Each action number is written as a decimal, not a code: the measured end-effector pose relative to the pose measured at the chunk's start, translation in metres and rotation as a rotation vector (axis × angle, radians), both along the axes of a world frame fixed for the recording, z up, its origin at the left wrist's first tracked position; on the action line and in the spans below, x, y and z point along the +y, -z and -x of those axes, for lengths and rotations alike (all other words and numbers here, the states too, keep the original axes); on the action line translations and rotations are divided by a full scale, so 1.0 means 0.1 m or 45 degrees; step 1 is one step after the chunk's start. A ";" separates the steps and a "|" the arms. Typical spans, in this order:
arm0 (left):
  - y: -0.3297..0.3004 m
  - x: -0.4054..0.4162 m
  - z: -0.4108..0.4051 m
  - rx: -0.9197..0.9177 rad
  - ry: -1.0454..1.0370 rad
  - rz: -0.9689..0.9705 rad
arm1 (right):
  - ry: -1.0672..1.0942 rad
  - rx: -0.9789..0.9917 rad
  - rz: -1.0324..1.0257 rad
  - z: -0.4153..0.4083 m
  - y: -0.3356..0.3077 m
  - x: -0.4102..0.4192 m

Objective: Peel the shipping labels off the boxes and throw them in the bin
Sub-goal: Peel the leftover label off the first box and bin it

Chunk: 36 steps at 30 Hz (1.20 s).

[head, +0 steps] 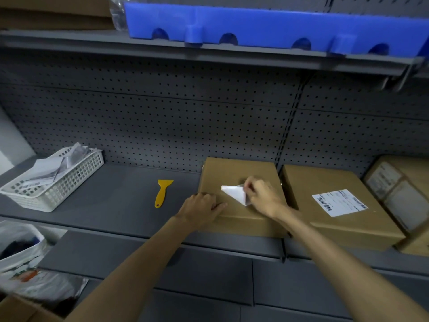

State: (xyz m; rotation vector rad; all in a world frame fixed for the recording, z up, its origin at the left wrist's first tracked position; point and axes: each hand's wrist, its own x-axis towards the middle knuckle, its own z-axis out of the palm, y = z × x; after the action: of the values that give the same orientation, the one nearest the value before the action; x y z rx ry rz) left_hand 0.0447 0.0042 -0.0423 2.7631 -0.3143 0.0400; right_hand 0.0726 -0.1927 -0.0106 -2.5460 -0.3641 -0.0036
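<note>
A brown cardboard box (236,168) lies flat on the grey shelf (116,201). My left hand (199,211) presses flat on its near left corner, fingers spread. My right hand (260,194) pinches a white shipping label (234,192) that is folded back and partly lifted off the box top. To the right lies a second box (325,182) with a white barcode label (340,202) stuck flat on top. A white lattice basket (69,180) at the left holds several peeled labels.
A yellow plastic scraper (162,191) lies on the shelf left of the box. More labelled boxes (401,189) stack at the far right. A blue plastic tray (267,24) sits on the upper shelf. A bag-lined bin (21,245) stands at lower left.
</note>
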 end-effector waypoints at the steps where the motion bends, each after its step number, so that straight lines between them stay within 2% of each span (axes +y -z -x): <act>1: 0.00 0.00 0.00 0.006 0.000 -0.001 | 0.034 0.015 -0.066 -0.05 -0.03 -0.04; 10: 0.00 -0.01 -0.01 0.041 0.014 -0.049 | -0.003 0.107 -0.219 -0.03 0.05 0.02; 15: -0.02 -0.01 -0.03 0.048 0.019 -0.062 | -0.091 -0.048 -0.010 0.05 0.08 0.08; 18: -0.03 -0.01 -0.02 0.071 0.028 -0.066 | -0.102 -0.023 0.030 -0.02 0.12 0.07; 20: -0.04 0.00 -0.03 0.097 0.036 -0.070 | 0.005 -0.031 -0.071 -0.14 -0.01 -0.05; 23: -0.05 0.00 -0.03 0.143 0.052 -0.044 | 0.320 -0.211 -0.272 -0.34 -0.27 -0.38; 25: -0.06 0.00 -0.04 0.155 0.058 -0.049 | 0.274 -0.242 -0.197 -0.30 -0.27 -0.44; 29: -0.05 0.00 -0.04 0.164 0.037 -0.054 | 0.138 -0.064 -0.130 -0.21 -0.08 -0.33; 31: -0.07 0.00 -0.04 0.166 0.035 -0.066 | 0.260 -0.170 -0.210 -0.30 -0.18 -0.43; 34: -0.10 0.00 -0.02 0.167 0.048 -0.056 | 0.600 -0.478 -0.508 -0.35 -0.50 -0.71; 36: -0.10 0.01 -0.02 0.175 0.042 -0.024 | 0.550 -0.494 -0.499 -0.27 -0.58 -0.74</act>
State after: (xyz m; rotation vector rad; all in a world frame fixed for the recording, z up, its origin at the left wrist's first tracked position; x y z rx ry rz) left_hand 0.0470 0.0049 -0.0319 2.7613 -0.3248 -0.1610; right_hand 0.0998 -0.2668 0.0475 -2.1728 0.0505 -0.6701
